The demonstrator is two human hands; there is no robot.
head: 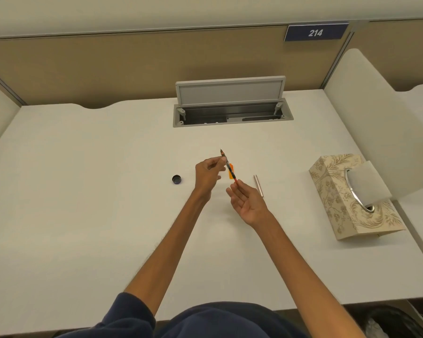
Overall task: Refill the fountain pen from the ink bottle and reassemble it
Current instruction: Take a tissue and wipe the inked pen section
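1. Head view: a white desk. At 12 o'clock a cable box is sunk into it, with its lid standing up.
2. At 3 o'clock lies a patterned tissue box, well apart from the hands. A sign reading 214 hangs at 1 o'clock on the partition.
3. A dark cap lies open side up near the left hand, at its 9 o'clock.
4. A slim metal tube lies just beside the right hand, at its 1 o'clock.
5. A small orange thing sits behind the pen, partly hidden; what it is cannot be told.
6. The pen is held above the desk centre between the hands, nib toward 11 o'clock.
7. The left hand pinches the pen near the nib end.
8. The right hand is palm up with loose fingers, and its fingertips touch the pen's red rear end. Whether they pinch it cannot be told.
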